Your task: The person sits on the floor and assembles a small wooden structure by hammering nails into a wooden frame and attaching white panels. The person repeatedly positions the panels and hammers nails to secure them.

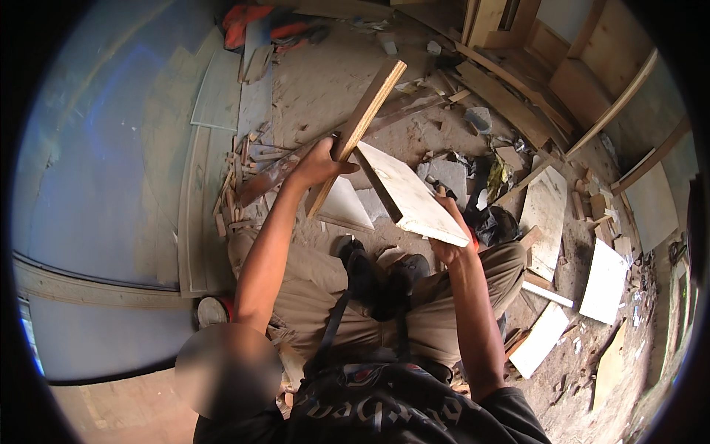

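Note:
My left hand (323,164) is closed around a narrow plywood strip (367,107), which slants up and away to the right with its layered edge showing. In my right hand (449,250) is a white-faced board (410,191) with a dark edge, tilted. Its far left corner meets or nearly meets the strip beside my left hand; I cannot tell if they touch. The thumb or fingers of the right hand show at the board's right edge, and the others are hidden beneath it. Both pieces are held above my feet (403,277).
Wood scraps (240,174) and a long dark plank (274,177) lie on the dirt floor. A large bluish panel (103,163) stands at my left. White board pieces (543,214) and black plastic (497,223) lie at the right. Wooden frames (510,33) stand at the far right.

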Demonstrator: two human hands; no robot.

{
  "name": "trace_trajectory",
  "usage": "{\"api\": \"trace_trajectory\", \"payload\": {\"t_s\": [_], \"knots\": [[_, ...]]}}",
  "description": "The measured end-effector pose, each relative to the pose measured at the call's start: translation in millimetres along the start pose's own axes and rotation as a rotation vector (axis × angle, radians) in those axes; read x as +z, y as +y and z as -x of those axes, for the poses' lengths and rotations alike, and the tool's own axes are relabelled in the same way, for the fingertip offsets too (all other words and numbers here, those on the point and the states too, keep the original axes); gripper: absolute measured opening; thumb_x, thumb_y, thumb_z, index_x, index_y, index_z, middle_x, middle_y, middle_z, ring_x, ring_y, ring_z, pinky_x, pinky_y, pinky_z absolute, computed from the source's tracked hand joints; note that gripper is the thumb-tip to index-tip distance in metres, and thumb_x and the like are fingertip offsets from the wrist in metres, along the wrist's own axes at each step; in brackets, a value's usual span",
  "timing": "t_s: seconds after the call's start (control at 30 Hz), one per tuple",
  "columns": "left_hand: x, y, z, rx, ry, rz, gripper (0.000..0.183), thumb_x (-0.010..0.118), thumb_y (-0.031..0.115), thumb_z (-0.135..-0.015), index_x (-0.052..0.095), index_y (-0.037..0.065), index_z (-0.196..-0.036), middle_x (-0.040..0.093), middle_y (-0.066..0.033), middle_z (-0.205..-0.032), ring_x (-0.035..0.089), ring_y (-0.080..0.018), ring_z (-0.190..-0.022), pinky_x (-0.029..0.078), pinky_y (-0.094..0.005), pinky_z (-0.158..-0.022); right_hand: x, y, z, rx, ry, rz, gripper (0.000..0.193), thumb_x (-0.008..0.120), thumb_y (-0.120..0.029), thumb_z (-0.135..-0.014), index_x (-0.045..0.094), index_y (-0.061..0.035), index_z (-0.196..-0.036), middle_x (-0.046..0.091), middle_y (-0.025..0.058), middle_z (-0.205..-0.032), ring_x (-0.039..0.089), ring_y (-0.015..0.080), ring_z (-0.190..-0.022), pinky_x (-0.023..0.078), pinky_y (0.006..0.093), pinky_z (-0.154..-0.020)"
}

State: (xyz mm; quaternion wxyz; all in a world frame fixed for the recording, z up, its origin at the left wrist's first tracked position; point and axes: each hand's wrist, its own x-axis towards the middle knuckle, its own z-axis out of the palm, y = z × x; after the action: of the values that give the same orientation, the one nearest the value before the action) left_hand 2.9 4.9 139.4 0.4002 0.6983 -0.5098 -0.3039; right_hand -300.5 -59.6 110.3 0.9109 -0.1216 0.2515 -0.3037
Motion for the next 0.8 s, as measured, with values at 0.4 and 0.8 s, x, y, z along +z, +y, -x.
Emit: {"api": "trace_trajectory", "payload": {"t_s": [0.4, 0.8], "knots": [[35.7, 69.7, -41.3, -0.038, -0.143, -0.243, 0.071, 0.084, 0.039, -0.064, 0.058, -0.009, -0.11, 0.065, -0.0148, -0.099, 0.06, -0.0199, -0.092, 0.046, -0.0311, -0.083, -42.8, -19.2, -3.5, -0.018, 0.085, -0.136, 0.013, 0.06, -0.022, -0.094, 0.059, -0.0087, -0.092, 0.065, -0.0008, -0.075, 0.059, 0.0065, -0.052, 0.06, 0.0213, -0.057], [71.6, 77.5, -93.5, 0.017, -0.172, -0.399, 0.097, 0.083, 0.037, -0.063, 0.04, -0.02, -0.129, 0.061, -0.0279, -0.109, 0.062, -0.0279, -0.098, 0.046, -0.0321, -0.088, -129.9, -46.4, -35.1, 0.089, 0.267, 0.221, 0.042, 0.048, -0.033, -0.099, 0.056, 0.0072, -0.108, 0.066, 0.0182, -0.096, 0.069, 0.027, -0.084, 0.06, 0.0373, -0.075]]}}
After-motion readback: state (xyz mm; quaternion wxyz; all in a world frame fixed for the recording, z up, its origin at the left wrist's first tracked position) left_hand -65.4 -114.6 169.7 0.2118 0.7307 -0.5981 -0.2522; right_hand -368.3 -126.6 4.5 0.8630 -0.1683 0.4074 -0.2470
